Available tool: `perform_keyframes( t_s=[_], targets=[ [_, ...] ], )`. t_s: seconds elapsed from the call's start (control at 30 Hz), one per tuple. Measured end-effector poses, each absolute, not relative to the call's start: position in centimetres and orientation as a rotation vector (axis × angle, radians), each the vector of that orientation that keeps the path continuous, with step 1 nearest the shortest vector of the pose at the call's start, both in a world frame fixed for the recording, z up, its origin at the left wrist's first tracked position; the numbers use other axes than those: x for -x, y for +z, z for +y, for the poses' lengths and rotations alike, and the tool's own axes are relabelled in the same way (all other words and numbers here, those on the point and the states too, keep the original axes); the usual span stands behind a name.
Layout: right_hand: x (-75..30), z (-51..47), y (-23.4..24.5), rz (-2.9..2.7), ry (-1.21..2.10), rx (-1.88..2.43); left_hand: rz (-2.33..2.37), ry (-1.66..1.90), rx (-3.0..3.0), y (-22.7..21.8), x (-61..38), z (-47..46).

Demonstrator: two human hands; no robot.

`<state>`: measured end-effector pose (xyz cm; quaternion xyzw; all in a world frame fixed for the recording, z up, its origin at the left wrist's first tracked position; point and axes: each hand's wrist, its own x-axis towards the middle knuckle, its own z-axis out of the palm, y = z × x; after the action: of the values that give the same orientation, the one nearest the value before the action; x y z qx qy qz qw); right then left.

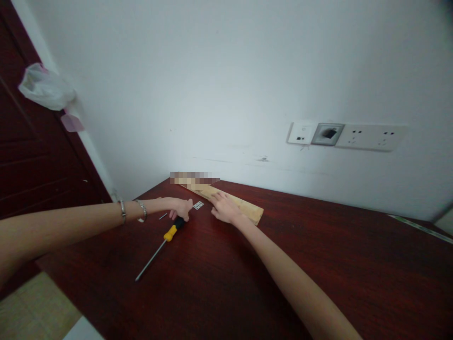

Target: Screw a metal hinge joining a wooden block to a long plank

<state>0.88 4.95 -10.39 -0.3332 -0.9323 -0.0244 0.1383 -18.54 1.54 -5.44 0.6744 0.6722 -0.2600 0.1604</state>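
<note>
Head view, lower centre of frame: left hand (180,208) with fingers loosely curled just above the yellow-and-black screwdriver (170,232), grasp unclear; right hand (223,208) with fingers spread, unclenched, on the pale wooden strip (249,211) on the dark red wooden desk (318,264); small silver hinge (198,205) and thin dark screw (163,216) lie loose, unfitted; strip's far end pixelated.

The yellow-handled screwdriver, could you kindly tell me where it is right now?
In the head view, the screwdriver lies on the dark red table, with its handle end just under the left hand.
</note>
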Motion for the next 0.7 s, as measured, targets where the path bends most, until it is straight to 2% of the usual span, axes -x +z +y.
perform_keyframes(
  t_s=[0.27,0.7],
  targets=[
    [-8.2,7.6,-10.5,-2.582,-0.036,1.485,1.919,-0.798,-1.957,-5.7,18.4,2.2],
    [-4.7,5.4,-11.3,-2.441,-0.003,1.611,1.933,-0.884,-2.11,-4.3,14.9,2.1]
  ],
)
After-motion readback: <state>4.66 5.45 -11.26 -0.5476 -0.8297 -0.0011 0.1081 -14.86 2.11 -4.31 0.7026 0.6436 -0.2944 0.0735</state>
